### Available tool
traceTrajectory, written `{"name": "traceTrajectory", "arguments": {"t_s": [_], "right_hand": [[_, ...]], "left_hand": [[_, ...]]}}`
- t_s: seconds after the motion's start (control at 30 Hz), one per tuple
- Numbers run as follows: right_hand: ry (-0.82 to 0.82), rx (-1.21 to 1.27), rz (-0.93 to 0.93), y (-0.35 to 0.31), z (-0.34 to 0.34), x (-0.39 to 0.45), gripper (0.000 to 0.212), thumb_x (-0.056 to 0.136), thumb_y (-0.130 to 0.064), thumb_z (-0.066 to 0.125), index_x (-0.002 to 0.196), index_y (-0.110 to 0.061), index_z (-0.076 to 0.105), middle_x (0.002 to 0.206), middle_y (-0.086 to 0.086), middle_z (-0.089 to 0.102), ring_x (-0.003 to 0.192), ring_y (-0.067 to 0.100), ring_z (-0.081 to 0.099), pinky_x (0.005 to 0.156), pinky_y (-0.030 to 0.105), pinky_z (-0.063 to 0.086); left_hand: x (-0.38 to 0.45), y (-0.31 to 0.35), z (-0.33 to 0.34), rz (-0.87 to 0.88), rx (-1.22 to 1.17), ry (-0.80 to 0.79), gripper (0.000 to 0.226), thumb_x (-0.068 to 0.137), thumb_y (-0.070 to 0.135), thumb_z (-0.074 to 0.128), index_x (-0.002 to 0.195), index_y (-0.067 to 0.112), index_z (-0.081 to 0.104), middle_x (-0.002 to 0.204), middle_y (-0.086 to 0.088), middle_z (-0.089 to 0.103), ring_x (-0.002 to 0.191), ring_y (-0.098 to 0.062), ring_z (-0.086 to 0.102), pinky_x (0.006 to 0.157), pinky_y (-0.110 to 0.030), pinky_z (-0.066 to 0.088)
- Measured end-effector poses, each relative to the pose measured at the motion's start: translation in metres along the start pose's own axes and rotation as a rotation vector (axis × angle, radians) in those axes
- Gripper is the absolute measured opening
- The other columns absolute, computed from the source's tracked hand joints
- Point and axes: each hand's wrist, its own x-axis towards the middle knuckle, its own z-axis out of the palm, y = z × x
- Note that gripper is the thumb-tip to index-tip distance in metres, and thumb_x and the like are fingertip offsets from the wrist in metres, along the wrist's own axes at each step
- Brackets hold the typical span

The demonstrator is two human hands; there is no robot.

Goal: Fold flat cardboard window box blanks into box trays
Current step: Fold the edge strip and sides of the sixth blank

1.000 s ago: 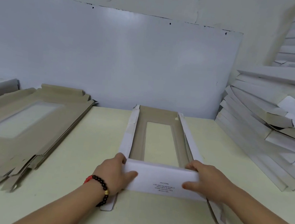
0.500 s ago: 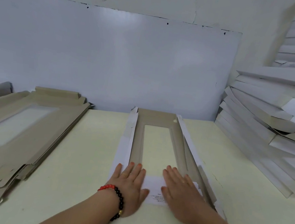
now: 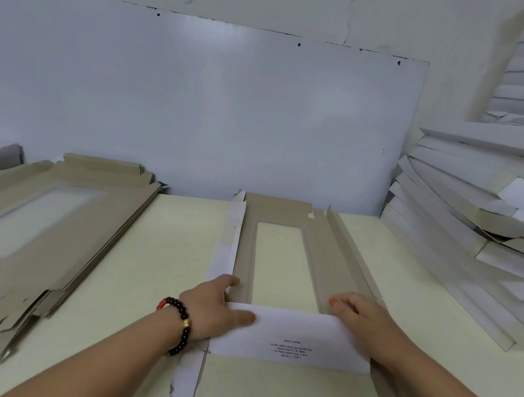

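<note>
A flat window box blank lies lengthwise on the table in front of me, grey side up, with a long rectangular window cut out. Its near end flap, white with small black print, stands raised toward me. My left hand grips the flap's left end, thumb on the white face and fingers behind it. My right hand holds the flap's right end the same way. The left side flap lies folded with its white side showing. The right side flap stands partly up.
A thick stack of flat grey blanks lies on the table at the left. Folded white box trays are piled high against the wall at the right. A white board leans behind the table.
Half a second ago both palms pressed the end flap flat on the blank. Now both hands have taken hold of the flap's ends and lifted it upright toward me.
</note>
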Motion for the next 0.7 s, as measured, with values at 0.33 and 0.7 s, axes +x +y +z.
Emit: {"name": "traceTrajectory", "arguments": {"t_s": [0.33, 0.7], "right_hand": [[-0.185, -0.415, -0.158, -0.011, -0.003, -0.039, 0.035, 0.091, -0.060, 0.046, 0.117, -0.041, 0.059, 0.112, -0.023, 0.060, 0.101, -0.004, 0.056, 0.086, 0.018, 0.043], [-0.197, -0.725, -0.388, -0.018, 0.076, -0.038, 0.056, 0.103, -0.043, 0.011, 0.154, -0.028, -0.006, 0.161, -0.012, -0.011, 0.145, 0.008, -0.021, 0.117, 0.035, -0.014]], "left_hand": [[-0.037, 0.010, 0.009, 0.251, 0.373, -0.092, 0.033, 0.096, 0.042, 0.043, 0.076, 0.019, 0.056, 0.072, 0.007, 0.055, 0.067, -0.011, 0.051, 0.062, -0.026, 0.040], [-0.009, 0.006, 0.065, 0.445, 0.929, 0.150, 0.059, 0.099, 0.045, 0.014, 0.152, 0.026, -0.004, 0.160, -0.002, -0.017, 0.142, -0.030, -0.029, 0.109, -0.050, -0.024]]}}
